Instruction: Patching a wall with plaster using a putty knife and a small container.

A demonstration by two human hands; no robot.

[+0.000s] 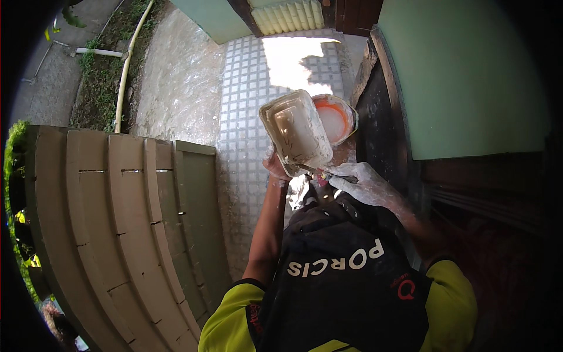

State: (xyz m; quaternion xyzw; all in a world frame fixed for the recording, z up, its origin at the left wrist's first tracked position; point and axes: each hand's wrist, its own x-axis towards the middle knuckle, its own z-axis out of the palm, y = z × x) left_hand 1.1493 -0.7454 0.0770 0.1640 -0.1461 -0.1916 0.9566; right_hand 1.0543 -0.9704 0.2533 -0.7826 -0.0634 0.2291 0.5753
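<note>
A cream rectangular plastic tub (315, 144), smeared with pale paste, is tilted in front of my body. My left hand (275, 166) is closed on its near left edge. My right hand (366, 185), coated white up to the wrist, is closed on a small thin-shafted tool (306, 169). That tool's front end lies against the tub's near edge, and its exact kind cannot be made out. Just beyond the tub, partly covered by it, stands a round bucket (335, 120) with an orange ring inside and pale contents.
A stepped beige block wall (129, 229) rises on my left. On the right are a green wall (463, 82) and a dark opening with a rough wooden edge (365, 70). Patterned tiles (243, 88) cover the floor, with bright sunlight ahead. A long pale pipe (129, 64) lies beyond the wall.
</note>
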